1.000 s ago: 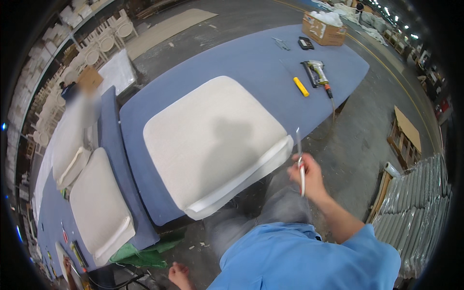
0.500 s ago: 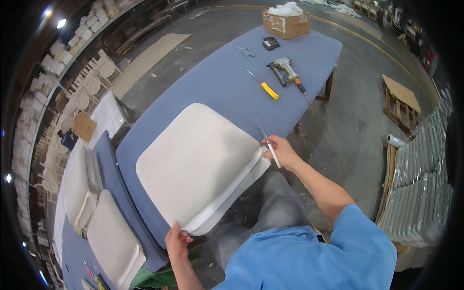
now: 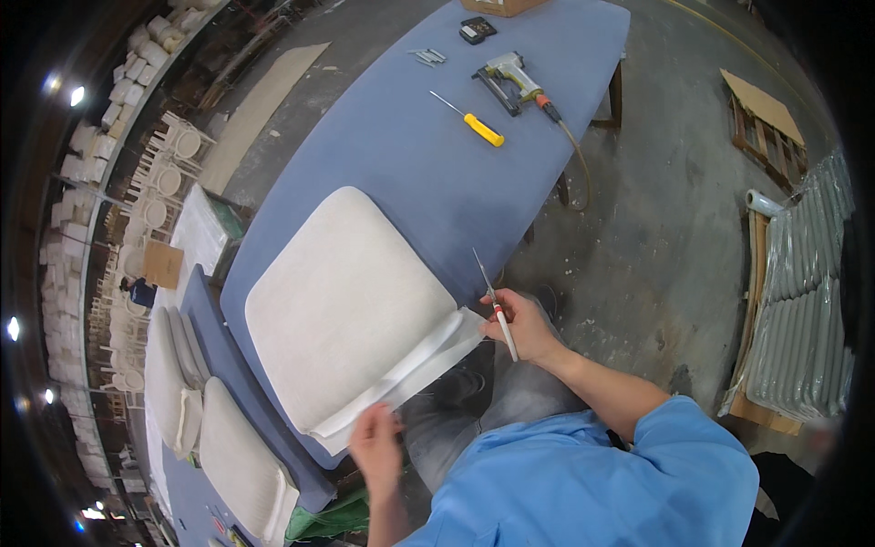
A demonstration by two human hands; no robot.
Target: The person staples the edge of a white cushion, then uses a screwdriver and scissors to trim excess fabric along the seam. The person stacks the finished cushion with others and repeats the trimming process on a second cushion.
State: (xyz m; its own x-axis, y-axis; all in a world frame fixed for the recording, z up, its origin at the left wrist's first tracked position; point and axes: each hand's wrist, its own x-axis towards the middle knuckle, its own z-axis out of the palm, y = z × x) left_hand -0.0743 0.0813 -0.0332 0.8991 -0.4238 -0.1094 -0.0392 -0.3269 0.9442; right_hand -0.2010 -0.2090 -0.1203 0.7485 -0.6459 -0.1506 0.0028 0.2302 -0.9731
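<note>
A pale seat cushion (image 3: 342, 296) lies face up on the blue padded table (image 3: 392, 146), with a loose white fabric flap (image 3: 442, 363) hanging along its near edge. My right hand (image 3: 529, 330) is closed at the flap's right end, pinching the cloth. The same hand carries scissors (image 3: 504, 330) with white handles, their long thin blades pointing up and away. Close by the flap's lower left part is my left hand (image 3: 375, 445), smeared by motion; whether its fingers grip the cloth is unclear.
Farther up the table lie a yellow-handled screwdriver (image 3: 483, 129), a staple gun (image 3: 510, 82) with its hose, staple strips (image 3: 426, 57) and a black box-like item (image 3: 477, 30). More cushions (image 3: 241, 447) stand at left. Plastic-wrapped goods (image 3: 797, 319) are stacked at right.
My left hand has left the cushion's lower left corner and moved right along the flap. My right hand, still with the scissors, has shifted slightly nearer, and the flap is drawn outward.
</note>
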